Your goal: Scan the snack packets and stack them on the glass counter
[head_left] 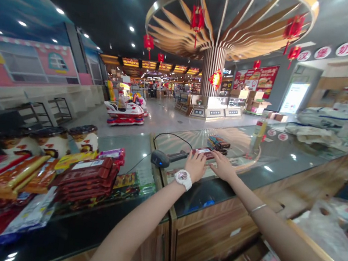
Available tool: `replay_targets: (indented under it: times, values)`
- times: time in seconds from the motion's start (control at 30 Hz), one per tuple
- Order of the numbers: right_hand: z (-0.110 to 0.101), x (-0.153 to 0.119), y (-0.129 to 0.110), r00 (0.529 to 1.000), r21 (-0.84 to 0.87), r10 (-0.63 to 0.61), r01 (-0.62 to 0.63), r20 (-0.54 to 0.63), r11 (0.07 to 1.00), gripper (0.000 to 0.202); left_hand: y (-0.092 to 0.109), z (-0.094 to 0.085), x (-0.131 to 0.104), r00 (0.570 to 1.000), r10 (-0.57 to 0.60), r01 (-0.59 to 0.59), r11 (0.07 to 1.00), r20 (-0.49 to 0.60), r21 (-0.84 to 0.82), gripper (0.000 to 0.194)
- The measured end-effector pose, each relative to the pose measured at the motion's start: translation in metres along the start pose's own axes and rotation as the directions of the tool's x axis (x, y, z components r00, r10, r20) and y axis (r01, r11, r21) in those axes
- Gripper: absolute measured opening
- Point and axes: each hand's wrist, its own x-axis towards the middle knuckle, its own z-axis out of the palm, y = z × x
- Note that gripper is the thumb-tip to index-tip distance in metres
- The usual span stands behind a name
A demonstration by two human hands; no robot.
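A flat dark red-brown snack packet (204,151) with a white label lies on the glass counter. My left hand (195,166), with a white watch at its wrist, rests its outstretched fingers at the packet's near left edge. My right hand (222,167) reaches to the packet's right end, fingers extended and thumb apart. Just beyond is a small pile of dark snack packets (219,143). Left of my hands a black handheld barcode scanner (160,159) lies on the counter, its handle pointing toward the packet and its cable looping behind.
On the left stand stacked brown packets (87,178), orange-gold snack bags (16,173) and several lidded cups (84,138). A bottle (258,133) stands farther right on the counter. Below right are a plastic bag (328,223) and a wooden drawer front (209,239).
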Motion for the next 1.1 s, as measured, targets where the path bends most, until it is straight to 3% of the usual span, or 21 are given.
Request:
replay_targets:
  times: [0.23, 0.43, 0.57, 0.93, 1.1]
  values:
    - [0.010, 0.011, 0.005, 0.992, -0.004, 0.078, -0.078, 0.097, 0.997, 0.062, -0.008, 0.021, 0.011, 0.998, -0.067, 0.067, 0.995, 0.001, -0.070, 0.046]
    - [0.008, 0.012, 0.002, 0.968, -0.040, 0.157, -0.152, 0.194, 0.988, 0.051, -0.010, 0.019, 0.010, 0.986, -0.114, 0.131, 0.981, 0.119, -0.145, 0.049]
    - [-0.002, 0.011, -0.004, 0.966, -0.043, 0.165, -0.159, 0.201, 0.986, 0.050, -0.010, 0.015, 0.010, 0.988, -0.107, 0.125, 0.978, 0.112, -0.169, 0.047]
    - [-0.034, -0.007, -0.022, 0.994, -0.129, 0.097, -0.088, 0.058, 0.988, 0.031, -0.001, -0.002, -0.008, 1.000, -0.026, 0.026, 0.993, 0.004, -0.112, 0.035]
    - [-0.035, -0.009, -0.020, 0.979, -0.047, 0.192, -0.196, -0.072, 0.979, 0.033, -0.003, -0.005, -0.002, 0.997, 0.042, -0.047, 0.996, -0.070, -0.077, 0.038]
